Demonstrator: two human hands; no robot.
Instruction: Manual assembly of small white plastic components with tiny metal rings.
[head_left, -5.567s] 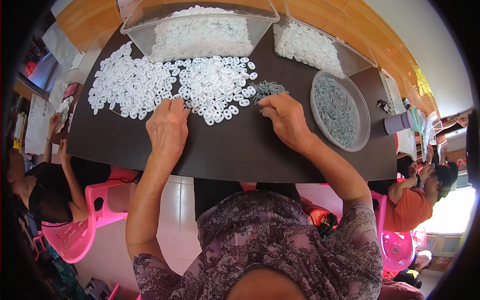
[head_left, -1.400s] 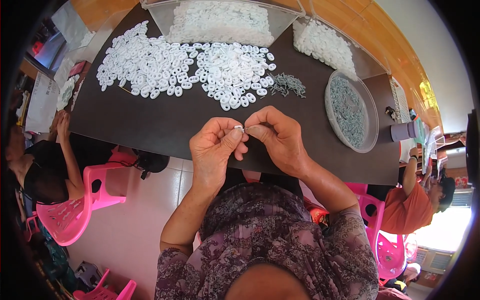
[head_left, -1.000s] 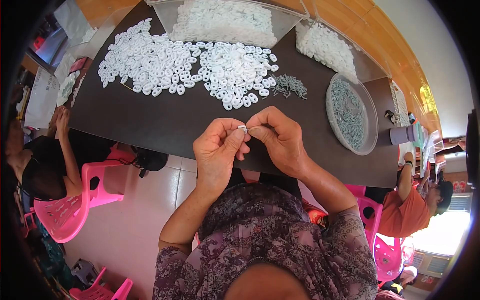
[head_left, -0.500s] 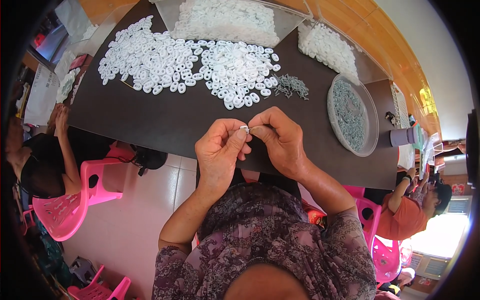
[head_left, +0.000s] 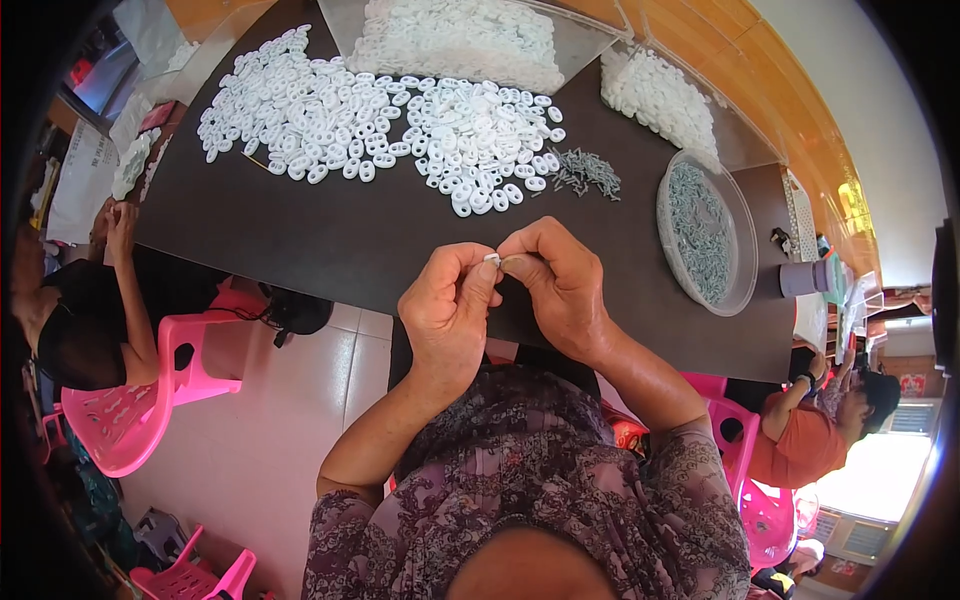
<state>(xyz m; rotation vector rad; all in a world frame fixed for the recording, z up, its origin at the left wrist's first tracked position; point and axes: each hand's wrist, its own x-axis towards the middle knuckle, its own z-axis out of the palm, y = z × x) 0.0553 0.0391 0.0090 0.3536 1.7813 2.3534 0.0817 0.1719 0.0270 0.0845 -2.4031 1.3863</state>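
My left hand (head_left: 445,305) is closed, pinching a small white plastic piece (head_left: 491,258) between thumb and forefinger above the table's near edge. My right hand (head_left: 562,285) meets it there, thumb and forefinger pressed together against the piece's right side; what they hold, if anything, is hidden. Beyond my hands lie two piles of white oval two-holed plastic pieces, a wide left pile (head_left: 300,110) and a middle pile (head_left: 478,140). Beside the middle pile is a small heap of thin grey screw-like pins (head_left: 587,174).
A round clear tray (head_left: 742,285) of grey pins stands at the right of the dark table (head_left: 330,235). Clear bins of white pieces (head_left: 460,45) line the back. A purple-grey cup (head_left: 803,278) is at far right. People sit at both sides, near pink chairs (head_left: 125,430).
My left hand has turned slightly and shifted a little right, its fingers curling closer round the white piece. My right hand stays nearly in place.
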